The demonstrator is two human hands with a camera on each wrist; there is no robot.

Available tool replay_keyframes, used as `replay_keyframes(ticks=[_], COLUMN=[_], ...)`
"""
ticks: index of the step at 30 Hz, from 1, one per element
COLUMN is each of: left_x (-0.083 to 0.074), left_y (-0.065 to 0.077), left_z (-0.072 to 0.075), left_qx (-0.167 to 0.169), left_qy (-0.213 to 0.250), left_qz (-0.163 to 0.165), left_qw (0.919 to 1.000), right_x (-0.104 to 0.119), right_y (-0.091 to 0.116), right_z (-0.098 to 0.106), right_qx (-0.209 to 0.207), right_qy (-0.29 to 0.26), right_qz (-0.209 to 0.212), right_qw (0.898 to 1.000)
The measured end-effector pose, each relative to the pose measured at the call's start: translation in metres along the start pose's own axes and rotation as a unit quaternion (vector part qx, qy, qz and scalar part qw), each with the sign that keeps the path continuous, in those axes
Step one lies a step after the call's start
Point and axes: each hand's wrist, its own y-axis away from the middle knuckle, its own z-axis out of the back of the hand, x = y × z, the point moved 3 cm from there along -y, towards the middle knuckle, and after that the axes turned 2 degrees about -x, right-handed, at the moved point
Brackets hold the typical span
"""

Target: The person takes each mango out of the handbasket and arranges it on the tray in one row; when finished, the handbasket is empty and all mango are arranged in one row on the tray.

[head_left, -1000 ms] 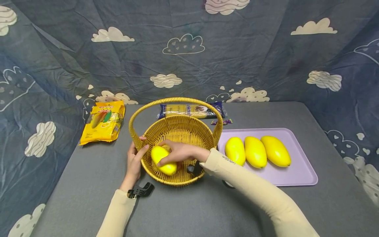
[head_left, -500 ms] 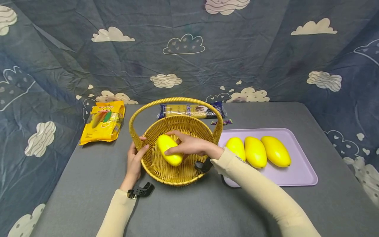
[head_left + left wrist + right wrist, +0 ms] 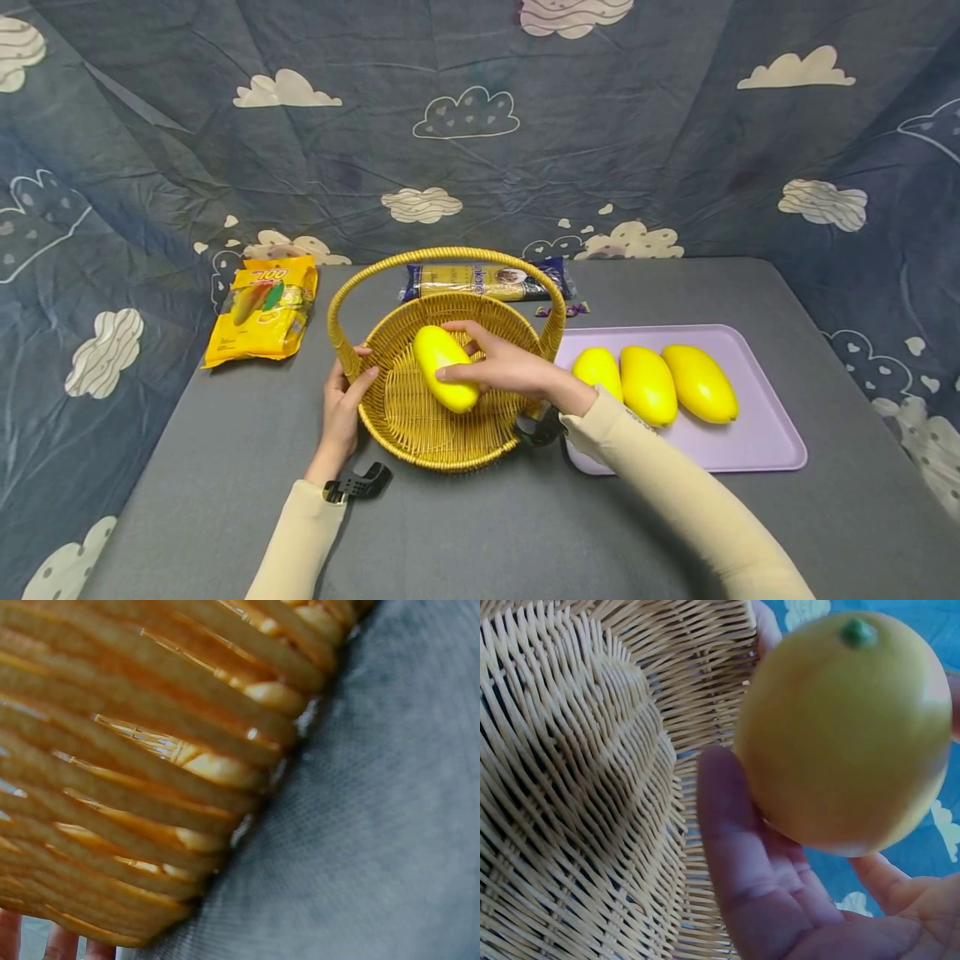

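Note:
A yellow mango (image 3: 442,367) is gripped by my right hand (image 3: 517,367) over the inside of a round wicker basket (image 3: 408,429). The right wrist view shows that mango (image 3: 847,735) with its green stem end up, the thumb (image 3: 731,825) on one side and fingers partly hidden behind. At the basket's left side, my left hand (image 3: 343,408) holds the rim by the foot of the arched handle (image 3: 450,252), thumb on the rim. The left wrist view shows the woven wall (image 3: 135,765) close up, with a few fingertips (image 3: 60,943) at lower left.
A lilac tray (image 3: 757,442) bearing three mangoes (image 3: 648,387) lies right of the basket. Behind it are a pasta packet (image 3: 480,282) and a small purple wrapped sweet (image 3: 562,309). A yellow bag with a mango picture (image 3: 262,312) lies at back left.
My right hand has lifted the mango from the basket's lower left and carried it right and away from me, over the basket's middle. The left hand keeps its place on the rim.

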Motion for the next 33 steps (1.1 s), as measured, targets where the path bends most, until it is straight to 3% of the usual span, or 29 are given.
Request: replay_keyframes(ticks=[8,14,26,33], left_x=[-0.002,-0.001,0.000,0.001], left_y=[0.001,0.000,0.001,0.000], left_z=[-0.001,-0.001,0.001,0.001], left_qx=[0.000,0.004,0.000,0.001], left_qy=[0.008,0.007,0.001,0.001], left_qz=[-0.002,-0.014,-0.012,-0.013], left_qw=[1.0000,0.9999,0.9999,0.9999], right_x=[0.001,0.001,0.000,0.000], right_y=[0.017,0.027,0.048,0.065], right_z=[0.003,0.001,0.002,0.013], right_qx=[-0.059,-0.084,-0.065,-0.044], right_qy=[-0.022,-0.071,-0.208,-0.226], right_qz=[0.037,0.059,0.123,0.172], right_qw=[0.997,0.992,0.968,0.958])
